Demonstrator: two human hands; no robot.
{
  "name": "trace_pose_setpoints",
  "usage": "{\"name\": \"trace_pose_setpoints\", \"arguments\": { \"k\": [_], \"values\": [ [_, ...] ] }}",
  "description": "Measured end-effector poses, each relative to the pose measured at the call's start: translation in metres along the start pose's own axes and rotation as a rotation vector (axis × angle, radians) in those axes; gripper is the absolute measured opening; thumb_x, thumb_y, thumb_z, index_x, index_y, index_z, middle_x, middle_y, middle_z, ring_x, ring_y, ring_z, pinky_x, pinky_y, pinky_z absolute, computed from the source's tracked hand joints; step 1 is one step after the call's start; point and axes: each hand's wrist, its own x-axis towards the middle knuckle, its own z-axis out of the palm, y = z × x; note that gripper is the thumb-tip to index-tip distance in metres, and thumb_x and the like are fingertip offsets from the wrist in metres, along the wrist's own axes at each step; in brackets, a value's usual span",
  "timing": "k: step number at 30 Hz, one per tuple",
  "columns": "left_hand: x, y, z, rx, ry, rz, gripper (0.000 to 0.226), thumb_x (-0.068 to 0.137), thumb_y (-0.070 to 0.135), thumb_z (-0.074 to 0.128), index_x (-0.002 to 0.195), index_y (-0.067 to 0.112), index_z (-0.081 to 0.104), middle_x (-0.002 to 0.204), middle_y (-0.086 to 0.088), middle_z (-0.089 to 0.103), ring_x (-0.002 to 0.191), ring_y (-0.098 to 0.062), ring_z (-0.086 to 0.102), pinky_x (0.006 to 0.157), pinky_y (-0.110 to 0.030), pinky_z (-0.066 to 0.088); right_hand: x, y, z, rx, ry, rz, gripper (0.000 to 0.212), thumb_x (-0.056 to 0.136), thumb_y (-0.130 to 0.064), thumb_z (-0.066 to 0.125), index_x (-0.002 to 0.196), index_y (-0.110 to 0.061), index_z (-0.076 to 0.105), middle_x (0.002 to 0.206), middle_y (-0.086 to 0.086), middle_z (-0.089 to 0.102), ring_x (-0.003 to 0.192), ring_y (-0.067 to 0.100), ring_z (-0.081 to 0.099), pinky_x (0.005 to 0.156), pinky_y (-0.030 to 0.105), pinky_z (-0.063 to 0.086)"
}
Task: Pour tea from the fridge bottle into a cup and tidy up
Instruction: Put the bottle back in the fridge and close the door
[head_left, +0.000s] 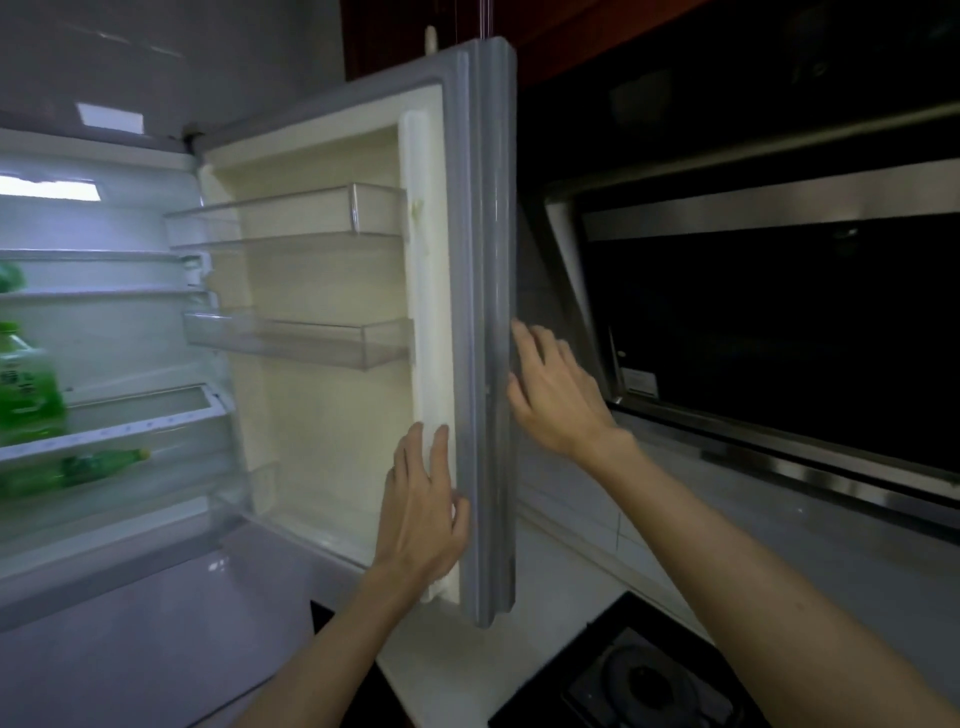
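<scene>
The fridge door stands wide open, its edge facing me. My left hand rests flat on the inner side of that edge, low down, fingers spread. My right hand lies on the door's outer side, fingers apart, holding nothing. Inside the lit fridge at far left, a green-labelled tea bottle stands on a shelf. A second green bottle lies on its side one level lower. No cup is in view.
The door holds two bare clear bins. Right of the door hangs a black and steel range hood. Below it are a white counter and a black gas hob. A closed lower fridge door is at bottom left.
</scene>
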Motion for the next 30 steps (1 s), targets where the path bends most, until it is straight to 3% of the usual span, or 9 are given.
{"name": "trace_pose_setpoints", "arguments": {
  "k": [5, 11, 14, 17, 21, 27, 30],
  "values": [
    [0.006, 0.021, 0.020, 0.061, -0.030, 0.100, 0.089, 0.072, 0.023, 0.050, 0.152, -0.001, 0.020, 0.157, -0.030, 0.014, 0.146, -0.044, 0.017, 0.117, -0.052, 0.026, 0.046, 0.014, -0.001, 0.195, -0.022, 0.135, 0.066, 0.104, -0.032, 0.030, 0.155, -0.019, -0.010, 0.161, 0.018, 0.011, 0.140, 0.038, 0.029, 0.107, 0.051, 0.036],
    [0.012, 0.034, 0.033, 0.086, -0.059, 0.026, 0.095, 0.071, 0.029, 0.046, 0.153, -0.003, 0.010, 0.160, -0.026, 0.003, 0.149, -0.041, 0.005, 0.118, -0.051, 0.023, 0.078, 0.007, 0.001, 0.387, -0.053, 0.097, 0.067, 0.105, -0.037, 0.024, 0.153, -0.018, -0.018, 0.162, 0.016, 0.011, 0.142, 0.033, 0.030, 0.113, 0.046, 0.031],
    [0.014, 0.032, 0.033, 0.091, -0.058, 0.010, 0.095, 0.070, 0.029, 0.045, 0.152, -0.004, 0.012, 0.160, -0.027, 0.004, 0.149, -0.041, 0.006, 0.117, -0.051, 0.025, 0.081, 0.000, 0.010, 0.414, -0.006, 0.092, 0.068, 0.105, -0.039, 0.026, 0.153, -0.016, -0.016, 0.154, 0.022, 0.022, 0.122, 0.037, 0.048, 0.096, 0.040, 0.041],
    [0.014, 0.030, 0.032, 0.087, -0.040, 0.009, 0.092, 0.070, 0.029, 0.041, 0.152, -0.005, 0.014, 0.160, -0.028, 0.005, 0.149, -0.042, 0.007, 0.117, -0.052, 0.026, 0.080, -0.001, 0.017, 0.408, 0.055, 0.070, 0.068, 0.104, -0.038, 0.027, 0.153, -0.017, -0.016, 0.148, 0.027, 0.026, 0.109, 0.038, 0.053, 0.089, 0.040, 0.044],
    [0.013, 0.028, 0.029, 0.100, -0.003, 0.022, 0.090, 0.071, 0.028, 0.041, 0.150, -0.007, 0.018, 0.157, -0.032, 0.007, 0.147, -0.045, 0.010, 0.115, -0.051, 0.030, 0.076, -0.008, 0.021, 0.405, 0.162, -0.029, 0.069, 0.104, -0.035, 0.031, 0.154, -0.012, -0.011, 0.127, 0.017, 0.037, 0.077, 0.022, 0.052, 0.063, 0.033, 0.046],
    [0.004, 0.025, 0.020, 0.127, 0.056, -0.006, 0.093, 0.068, 0.027, 0.046, 0.149, -0.011, 0.019, 0.157, -0.035, 0.003, 0.147, -0.047, 0.005, 0.117, -0.053, 0.023, 0.071, -0.029, 0.028, 0.411, 0.292, -0.115, 0.070, 0.100, -0.034, 0.033, 0.154, -0.007, -0.004, 0.115, 0.013, 0.038, 0.065, 0.006, 0.038, 0.051, 0.015, 0.032],
    [-0.007, 0.019, 0.010, 0.125, 0.082, -0.021, 0.093, 0.068, 0.026, 0.048, 0.148, -0.011, 0.019, 0.157, -0.035, 0.003, 0.147, -0.047, 0.005, 0.117, -0.052, 0.023, 0.067, -0.043, 0.028, 0.457, 0.337, -0.132, 0.070, 0.099, -0.034, 0.034, 0.154, -0.008, -0.001, 0.114, 0.012, 0.039, 0.066, 0.011, 0.042, 0.052, 0.020, 0.037]
  ]
}}
